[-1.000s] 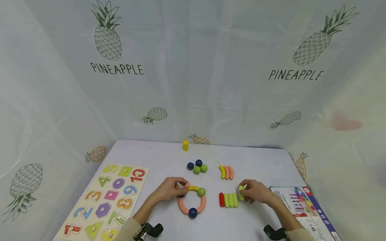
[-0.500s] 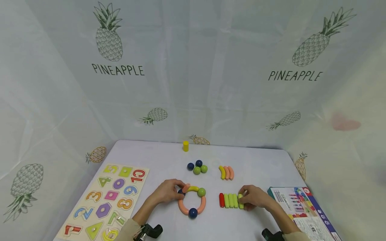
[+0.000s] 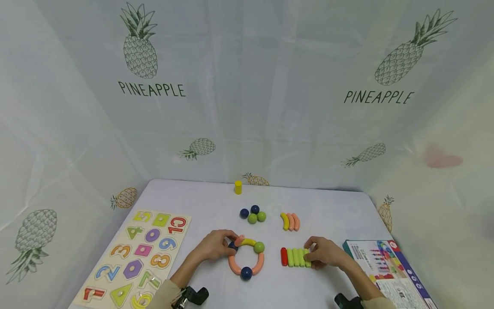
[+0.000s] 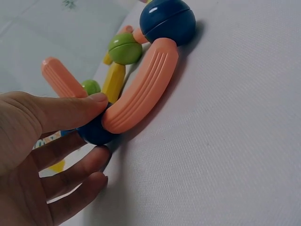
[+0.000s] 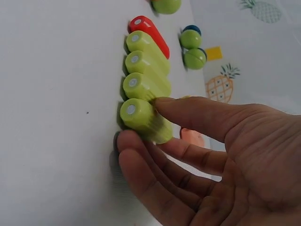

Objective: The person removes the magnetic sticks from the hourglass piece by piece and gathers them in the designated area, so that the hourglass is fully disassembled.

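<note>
Rod-and-ball ring [image 3: 233, 265]: L fingers [image 4: 77, 111] pinch its dark-blue ball [image 4: 95, 132], prob. to steady it; R fingers [image 5: 188, 112] pinch end lime rod [image 5: 141, 115], prob. to square w/ other lime rods [image 5: 148, 62] beside them.

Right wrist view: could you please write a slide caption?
Right hand pinching the end green rod of four lined up beside a red rod.

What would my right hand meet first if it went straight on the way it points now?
Beyond the end green stick it pinches, your right hand would probably meet the next green stick alongside first. Any gap between those two is hard to judge.
</note>
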Action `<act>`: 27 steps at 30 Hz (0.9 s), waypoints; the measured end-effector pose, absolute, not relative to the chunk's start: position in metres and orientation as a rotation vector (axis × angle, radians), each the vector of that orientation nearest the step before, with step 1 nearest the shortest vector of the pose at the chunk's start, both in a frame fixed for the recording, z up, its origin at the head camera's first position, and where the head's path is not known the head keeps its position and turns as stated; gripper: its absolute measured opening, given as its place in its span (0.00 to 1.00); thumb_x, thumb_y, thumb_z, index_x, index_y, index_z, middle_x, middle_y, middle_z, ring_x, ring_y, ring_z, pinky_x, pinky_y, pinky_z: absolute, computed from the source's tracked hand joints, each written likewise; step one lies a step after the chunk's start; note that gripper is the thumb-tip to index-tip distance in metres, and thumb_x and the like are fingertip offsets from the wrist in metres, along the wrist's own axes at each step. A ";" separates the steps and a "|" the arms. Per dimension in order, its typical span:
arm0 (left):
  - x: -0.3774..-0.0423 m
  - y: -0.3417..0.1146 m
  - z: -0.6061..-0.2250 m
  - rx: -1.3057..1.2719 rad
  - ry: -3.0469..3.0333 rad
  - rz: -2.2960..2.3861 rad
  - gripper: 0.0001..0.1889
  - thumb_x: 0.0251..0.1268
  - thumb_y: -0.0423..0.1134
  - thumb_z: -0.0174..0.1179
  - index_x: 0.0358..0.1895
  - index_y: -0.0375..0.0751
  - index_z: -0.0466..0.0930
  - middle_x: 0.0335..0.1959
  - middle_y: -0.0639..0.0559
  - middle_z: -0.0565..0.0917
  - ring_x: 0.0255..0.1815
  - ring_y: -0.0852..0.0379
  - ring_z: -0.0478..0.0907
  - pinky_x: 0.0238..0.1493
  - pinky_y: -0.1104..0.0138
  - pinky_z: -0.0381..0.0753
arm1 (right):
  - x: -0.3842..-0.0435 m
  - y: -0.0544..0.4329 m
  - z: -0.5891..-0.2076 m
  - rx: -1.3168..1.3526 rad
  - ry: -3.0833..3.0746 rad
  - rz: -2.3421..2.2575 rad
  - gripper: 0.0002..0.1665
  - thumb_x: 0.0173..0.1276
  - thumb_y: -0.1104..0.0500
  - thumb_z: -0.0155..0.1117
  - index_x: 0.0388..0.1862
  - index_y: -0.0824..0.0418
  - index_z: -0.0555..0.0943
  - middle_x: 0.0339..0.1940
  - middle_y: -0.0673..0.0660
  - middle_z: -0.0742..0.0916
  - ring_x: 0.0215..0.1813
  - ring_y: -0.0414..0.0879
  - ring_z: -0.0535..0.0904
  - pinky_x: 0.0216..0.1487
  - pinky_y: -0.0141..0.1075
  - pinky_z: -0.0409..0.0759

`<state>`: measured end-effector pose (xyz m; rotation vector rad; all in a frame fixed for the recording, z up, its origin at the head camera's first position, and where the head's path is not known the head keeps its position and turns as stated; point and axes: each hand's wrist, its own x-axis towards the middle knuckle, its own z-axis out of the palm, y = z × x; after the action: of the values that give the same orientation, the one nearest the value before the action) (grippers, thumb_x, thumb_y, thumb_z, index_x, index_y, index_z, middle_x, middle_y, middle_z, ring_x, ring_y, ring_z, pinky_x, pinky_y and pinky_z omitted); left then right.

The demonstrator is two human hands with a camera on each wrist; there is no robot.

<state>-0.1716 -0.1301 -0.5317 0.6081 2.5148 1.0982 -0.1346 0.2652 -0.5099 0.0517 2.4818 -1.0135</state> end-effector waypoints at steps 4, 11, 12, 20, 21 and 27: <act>-0.173 -0.129 -0.532 0.601 2.505 1.108 0.19 0.56 0.40 0.74 0.52 0.51 0.85 0.41 0.60 0.84 0.30 0.61 0.78 0.30 0.68 0.73 | -0.138 0.259 -0.504 0.095 2.609 -0.904 0.20 0.61 0.54 0.76 0.48 0.61 0.80 0.28 0.54 0.82 0.26 0.47 0.79 0.27 0.39 0.80; -0.174 -0.125 -0.529 0.598 2.500 1.105 0.20 0.56 0.40 0.74 0.53 0.48 0.86 0.39 0.59 0.84 0.30 0.60 0.77 0.29 0.68 0.72 | -0.148 0.225 -0.497 -0.119 2.746 -1.035 0.15 0.64 0.57 0.74 0.47 0.59 0.82 0.31 0.51 0.80 0.30 0.45 0.75 0.28 0.35 0.77; -0.174 -0.124 -0.528 0.600 2.499 1.105 0.20 0.56 0.39 0.74 0.53 0.48 0.86 0.39 0.59 0.84 0.30 0.60 0.76 0.29 0.68 0.72 | -0.150 0.218 -0.497 -0.186 2.738 -1.065 0.14 0.65 0.56 0.73 0.46 0.59 0.82 0.31 0.51 0.80 0.32 0.45 0.75 0.29 0.34 0.77; -0.176 -0.118 -0.526 0.652 2.516 1.079 0.18 0.56 0.38 0.74 0.52 0.48 0.87 0.38 0.58 0.85 0.28 0.62 0.75 0.28 0.70 0.71 | -0.159 0.156 -0.502 -0.558 2.590 -1.175 0.15 0.69 0.55 0.69 0.53 0.59 0.84 0.33 0.47 0.83 0.32 0.41 0.78 0.29 0.32 0.78; -0.176 -0.117 -0.526 0.658 2.519 1.076 0.18 0.56 0.38 0.74 0.52 0.48 0.87 0.38 0.58 0.85 0.28 0.63 0.74 0.28 0.70 0.71 | -0.160 0.150 -0.504 -0.587 2.578 -1.178 0.16 0.70 0.55 0.68 0.53 0.59 0.84 0.33 0.46 0.84 0.32 0.40 0.79 0.29 0.32 0.78; -0.175 -0.117 -0.529 0.678 2.538 1.051 0.18 0.56 0.39 0.74 0.52 0.49 0.87 0.37 0.57 0.84 0.26 0.64 0.73 0.26 0.71 0.68 | -0.164 0.121 -0.514 -0.712 2.576 -1.222 0.16 0.70 0.51 0.69 0.53 0.56 0.85 0.33 0.43 0.85 0.34 0.36 0.80 0.33 0.30 0.79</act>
<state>-0.1753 -0.1171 -0.5286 0.6777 2.5384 1.0513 -0.1642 0.1213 -0.5144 -0.7120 2.5759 -1.2216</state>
